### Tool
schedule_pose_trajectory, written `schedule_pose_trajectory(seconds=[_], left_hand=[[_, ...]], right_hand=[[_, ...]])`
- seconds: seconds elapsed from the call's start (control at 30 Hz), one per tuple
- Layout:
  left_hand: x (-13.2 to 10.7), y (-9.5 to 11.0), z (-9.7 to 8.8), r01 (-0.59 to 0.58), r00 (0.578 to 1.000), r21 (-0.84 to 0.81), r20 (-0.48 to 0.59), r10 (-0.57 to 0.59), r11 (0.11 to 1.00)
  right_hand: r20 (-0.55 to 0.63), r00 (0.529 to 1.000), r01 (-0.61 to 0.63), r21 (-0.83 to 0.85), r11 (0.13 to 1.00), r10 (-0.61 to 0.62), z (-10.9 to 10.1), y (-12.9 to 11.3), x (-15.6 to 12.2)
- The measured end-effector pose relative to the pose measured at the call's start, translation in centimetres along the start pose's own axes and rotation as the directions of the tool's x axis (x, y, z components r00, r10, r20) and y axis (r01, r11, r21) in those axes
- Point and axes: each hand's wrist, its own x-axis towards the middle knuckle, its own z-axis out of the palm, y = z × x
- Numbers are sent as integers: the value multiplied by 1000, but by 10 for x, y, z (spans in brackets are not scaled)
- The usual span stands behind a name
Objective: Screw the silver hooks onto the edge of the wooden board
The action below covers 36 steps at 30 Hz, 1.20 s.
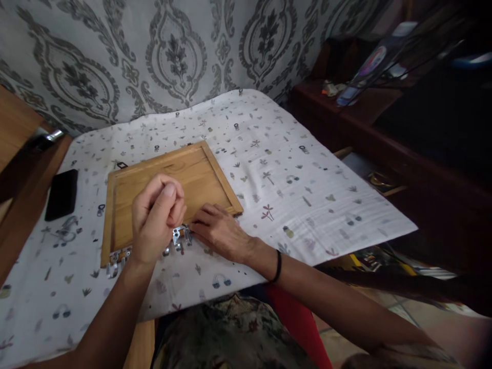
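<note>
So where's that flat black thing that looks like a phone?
In the head view, the flat black thing lies toward the left side, on the white patterned cloth, just left of the framed wooden panel.

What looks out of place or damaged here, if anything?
Nothing stands out. The wooden panel shows no obvious break, and no spill shows on the patterned cloth. The metal fittings along the panel's near edge are partly hidden by the left hand, so I can't vouch for them.
</note>
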Motion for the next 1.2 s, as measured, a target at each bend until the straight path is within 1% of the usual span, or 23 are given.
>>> schedule_pose_trajectory(seconds=[0.07,0.2,0.23,0.3,0.4,0.43,0.47,0.53,0.6,0.63,0.7,0.77,0.83,0.9,0.93,0.97,1.0,1.03,1.07,1.1,1.13,1.17,1.2], left_hand=[[1,1,-2,3,1000,-31,22,-2,1000],[-2,0,-5,-15,1000,-63,26,17,998],[-4,0,-7,-15,999,-72,52,18,997],[-6,-1,-12,9,989,-93,145,5,996],[-4,-1,-20,87,958,-90,279,-59,992],[-3,-1,-22,105,952,-67,294,-81,992],[-1,0,-22,108,953,-25,286,-97,994],[0,2,-20,68,974,105,206,-89,992],[0,4,-14,14,997,239,74,-33,971],[-2,5,-11,-2,1000,275,-1,2,962],[-5,5,-2,-12,986,250,-158,53,968],[-7,3,7,-31,954,160,-290,77,987],[-7,1,15,-62,925,102,-368,95,993],[-3,-2,18,-105,916,85,-380,130,991],[0,-2,17,-116,925,73,-354,135,991],[3,-2,14,-112,948,52,-294,122,992],[7,-2,11,-83,975,25,-203,86,996],[11,-1,6,-20,997,3,-80,20,1000],[15,1,1,60,997,-10,57,-59,998],[18,3,-4,140,975,-11,175,-135,990],[21,4,-8,198,945,-9,268,-189,980],[22,6,-11,233,919,-7,330,-218,972],[22,6,-13,247,903,-4,363,-229,969]], right_hand=[[-4,1000,-6,6,1000,6,1,0,0],[15,1000,-16,21,1000,16,1,0,0],[20,1000,-17,22,1000,16,1,0,0],[29,999,-20,20,1000,19,1,0,0],[27,999,-24,16,1000,23,1,0,0],[23,999,-24,15,1000,23,2,0,0],[20,1000,-22,16,1000,22,2,0,0],[16,1000,-21,16,1000,21,2,0,0],[21,1000,-23,15,1000,23,2,0,0],[27,999,-24,13,1000,23,1,-1,1],[43,999,-25,7,1000,25,1,-1,1],[55,998,-26,4,1000,26,0,-1,1],[60,998,-31,5,999,31,0,-1,1],[63,997,-34,8,999,33,-1,-1,1],[63,997,-33,10,999,32,-2,-1,1],[60,998,-32,11,999,31,-2,-1,1],[56,998,-30,12,999,29,-2,-1,1],[52,998,-28,13,1000,28,-2,-1,2],[48,998,-29,13,1000,28,-3,-1,2],[45,999,-30,11,999,30,-3,-1,2],[45,999,-31,9,999,31,-3,-1,2],[49,998,-32,7,999,32,-3,-1,2],[51,998,-32,6,999,32,-3,-1,2]])
